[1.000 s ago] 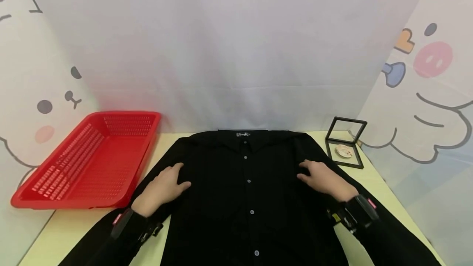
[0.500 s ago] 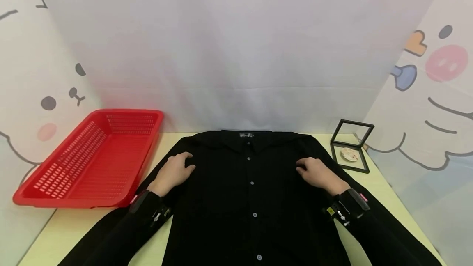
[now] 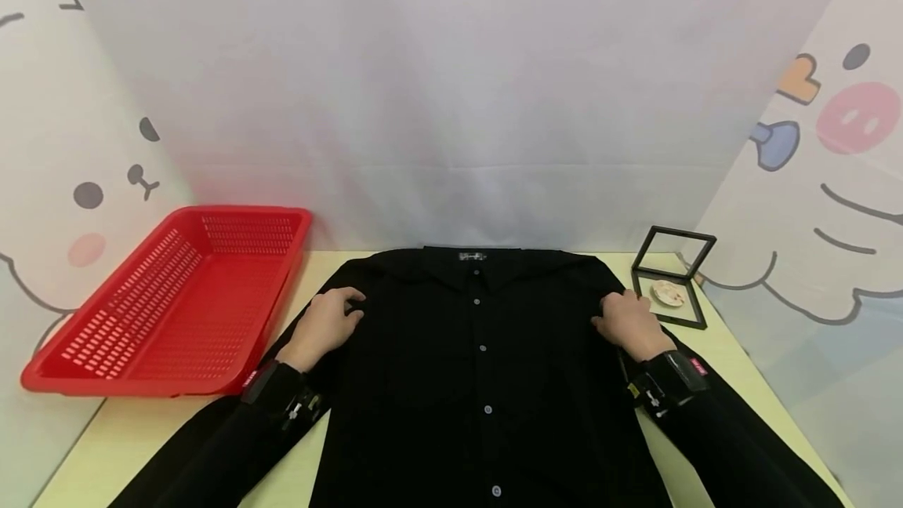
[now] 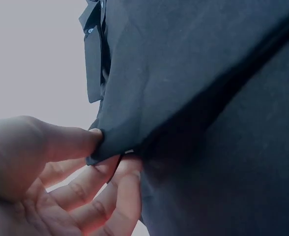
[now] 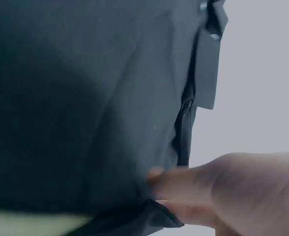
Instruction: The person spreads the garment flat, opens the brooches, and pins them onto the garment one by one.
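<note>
A black button-up shirt (image 3: 416, 367) lies spread face up, its collar toward the back wall and its pale buttons running down the middle. My left hand (image 3: 323, 325) is at the shirt's left shoulder. In the left wrist view the thumb and fingers pinch a fold of the black cloth (image 4: 149, 88). Over at the opposite shoulder is my right hand (image 3: 629, 324). Its thumb presses on the cloth (image 5: 134, 98) while the fingers curl under a gathered fold, as the slightly blurred right wrist view shows.
At the left stands a red plastic basket (image 3: 233, 288) with slotted walls, its near corner over the sleeve. A black hinged frame (image 3: 694, 261) holding a small round pale object (image 3: 667, 293) stands at the back right of the pale yellow table (image 3: 765, 406). White cloth walls surround it.
My right hand has shifted outward to the right, from the shirt's chest to its shoulder edge. My left hand first slid slightly forward and now stays at the left shoulder.
</note>
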`<state>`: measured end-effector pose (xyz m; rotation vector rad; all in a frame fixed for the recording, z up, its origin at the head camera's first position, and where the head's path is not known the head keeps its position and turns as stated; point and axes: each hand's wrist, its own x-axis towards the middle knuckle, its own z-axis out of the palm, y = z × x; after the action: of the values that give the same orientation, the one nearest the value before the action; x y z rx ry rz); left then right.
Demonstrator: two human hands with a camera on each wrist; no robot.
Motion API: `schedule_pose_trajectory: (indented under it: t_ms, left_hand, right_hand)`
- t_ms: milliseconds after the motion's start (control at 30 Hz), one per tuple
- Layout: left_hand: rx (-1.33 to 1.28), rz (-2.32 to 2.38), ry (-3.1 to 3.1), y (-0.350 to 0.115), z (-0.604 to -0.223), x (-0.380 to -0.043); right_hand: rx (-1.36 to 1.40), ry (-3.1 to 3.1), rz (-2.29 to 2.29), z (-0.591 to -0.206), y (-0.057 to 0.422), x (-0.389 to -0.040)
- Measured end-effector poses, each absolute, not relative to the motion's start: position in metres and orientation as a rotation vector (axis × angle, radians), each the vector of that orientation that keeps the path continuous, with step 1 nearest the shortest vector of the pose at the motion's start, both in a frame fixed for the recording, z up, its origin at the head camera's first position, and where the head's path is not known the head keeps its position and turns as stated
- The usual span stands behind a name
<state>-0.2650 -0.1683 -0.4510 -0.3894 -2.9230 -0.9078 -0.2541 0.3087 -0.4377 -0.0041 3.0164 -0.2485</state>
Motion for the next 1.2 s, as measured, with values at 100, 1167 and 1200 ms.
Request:
schedule_pose_trajectory:
  t_ms: [100, 1167, 1200]
  left_hand:
    - [-0.384, -0.922, -2.93, -0.168, -0.453, -0.267]
    - [-0.286, -0.779, -2.944, -0.166, -0.463, -0.27]
    - [-0.346, -0.755, -2.92, -0.163, -0.464, -0.27]
  right_hand:
    - [-0.063, 3.032, -0.277, -0.441, 0.308, -0.257]
    - [-0.18, 3.202, -0.59, -0.462, 0.324, -0.25]
    - [-0.232, 3.229, -0.562, -0.463, 0.324, -0.25]
